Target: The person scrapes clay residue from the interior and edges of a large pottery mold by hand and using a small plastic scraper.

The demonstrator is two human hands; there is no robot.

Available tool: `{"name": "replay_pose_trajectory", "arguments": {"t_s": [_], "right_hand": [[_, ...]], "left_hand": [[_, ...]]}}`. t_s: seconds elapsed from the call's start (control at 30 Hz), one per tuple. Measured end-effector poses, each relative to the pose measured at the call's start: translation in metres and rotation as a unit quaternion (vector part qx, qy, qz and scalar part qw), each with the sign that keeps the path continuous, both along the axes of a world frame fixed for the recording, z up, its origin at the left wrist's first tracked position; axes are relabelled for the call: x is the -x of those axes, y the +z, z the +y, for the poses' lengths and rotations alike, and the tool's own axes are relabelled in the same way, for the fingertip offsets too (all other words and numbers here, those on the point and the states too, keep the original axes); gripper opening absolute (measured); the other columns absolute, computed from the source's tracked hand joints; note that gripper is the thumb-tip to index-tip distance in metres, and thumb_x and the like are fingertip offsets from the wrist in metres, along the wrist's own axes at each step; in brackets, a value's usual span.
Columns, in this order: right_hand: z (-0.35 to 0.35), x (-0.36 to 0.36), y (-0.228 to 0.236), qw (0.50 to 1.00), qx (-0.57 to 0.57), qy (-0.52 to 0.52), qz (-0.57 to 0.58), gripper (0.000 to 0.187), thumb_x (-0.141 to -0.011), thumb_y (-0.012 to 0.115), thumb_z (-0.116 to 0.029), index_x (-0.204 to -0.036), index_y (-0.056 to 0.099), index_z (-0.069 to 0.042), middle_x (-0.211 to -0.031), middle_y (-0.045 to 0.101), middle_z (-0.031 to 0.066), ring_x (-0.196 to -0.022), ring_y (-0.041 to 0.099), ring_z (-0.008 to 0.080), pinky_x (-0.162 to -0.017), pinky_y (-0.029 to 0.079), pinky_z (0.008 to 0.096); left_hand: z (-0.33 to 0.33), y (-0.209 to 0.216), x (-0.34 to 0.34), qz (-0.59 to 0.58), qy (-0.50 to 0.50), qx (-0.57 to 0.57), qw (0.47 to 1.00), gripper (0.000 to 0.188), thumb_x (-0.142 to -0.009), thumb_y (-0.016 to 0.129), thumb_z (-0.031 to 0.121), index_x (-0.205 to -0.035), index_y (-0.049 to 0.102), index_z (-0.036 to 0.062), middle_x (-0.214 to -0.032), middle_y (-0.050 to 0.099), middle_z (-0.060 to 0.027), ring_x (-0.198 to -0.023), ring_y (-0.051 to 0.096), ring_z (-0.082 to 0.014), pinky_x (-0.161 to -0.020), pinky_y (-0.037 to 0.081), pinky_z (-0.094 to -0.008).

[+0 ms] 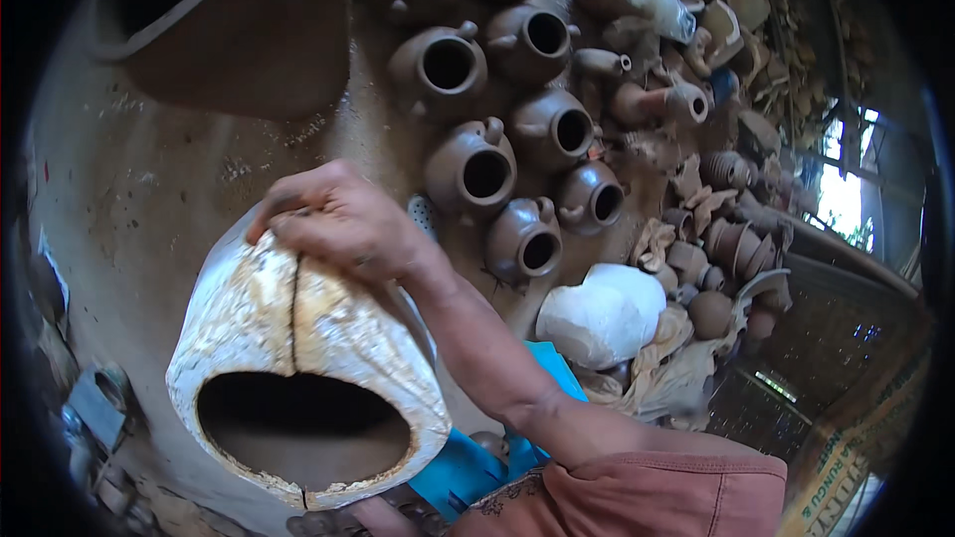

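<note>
A bulky white plaster mould [348, 328], stained yellow-brown, sits tilted in front of me at lower left. A dark seam runs down it to a wide oval opening, where a brown inner surface shows in shadow. My right hand [338, 214] grips its upper edge, fingers closed and bent over the rim; the forearm reaches in from the lower right. Below the mould's lower right edge a small patch of skin shows, perhaps my left hand or wrist [381, 517]; its fingers are hidden behind the mould.
Several round brown clay pots [484, 174] with small handles stand on the earthen floor [149, 199] beyond. A large dark vessel [239, 60] is at upper left. To the right lie a white plaster block [604, 316], stacked bowls [741, 247] and broken pottery.
</note>
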State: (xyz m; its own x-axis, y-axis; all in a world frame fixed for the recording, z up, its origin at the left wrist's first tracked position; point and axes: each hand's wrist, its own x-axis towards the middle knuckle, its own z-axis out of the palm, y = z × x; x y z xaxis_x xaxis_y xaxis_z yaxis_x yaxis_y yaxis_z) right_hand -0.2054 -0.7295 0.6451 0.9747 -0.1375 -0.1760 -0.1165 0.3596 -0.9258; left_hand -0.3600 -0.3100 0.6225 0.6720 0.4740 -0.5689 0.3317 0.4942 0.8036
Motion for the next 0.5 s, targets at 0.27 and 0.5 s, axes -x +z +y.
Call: {"name": "replay_pose_trajectory", "arguments": {"t_s": [0.27,0.5], "right_hand": [[0.004,-0.003,0.001,0.996,0.083,-0.019,-0.026,0.030,-0.078,0.064,-0.023,-0.090,0.076,0.002,-0.083,0.074,0.0200,-0.077,0.074,0.0297,-0.075,0.058,0.0368],[-0.006,0.004,-0.009,0.995,0.048,-0.023,-0.082,0.032,-0.080,0.066,-0.026,-0.092,0.075,0.003,-0.088,0.075,0.0190,-0.083,0.074,0.0310,-0.079,0.058,0.0373]], "left_hand": [[-0.003,0.012,-0.033,0.017,-0.071,0.006,0.997,0.068,-0.105,0.030,0.060,-0.120,0.058,-0.0005,-0.125,0.061,-0.0177,-0.120,0.057,-0.0297,-0.117,0.037,-0.0481],[-0.006,0.012,-0.040,0.019,-0.087,0.012,0.996,0.066,-0.105,0.030,0.058,-0.115,0.059,-0.0002,-0.121,0.062,-0.0176,-0.119,0.058,-0.0296,-0.118,0.036,-0.0482]]}}
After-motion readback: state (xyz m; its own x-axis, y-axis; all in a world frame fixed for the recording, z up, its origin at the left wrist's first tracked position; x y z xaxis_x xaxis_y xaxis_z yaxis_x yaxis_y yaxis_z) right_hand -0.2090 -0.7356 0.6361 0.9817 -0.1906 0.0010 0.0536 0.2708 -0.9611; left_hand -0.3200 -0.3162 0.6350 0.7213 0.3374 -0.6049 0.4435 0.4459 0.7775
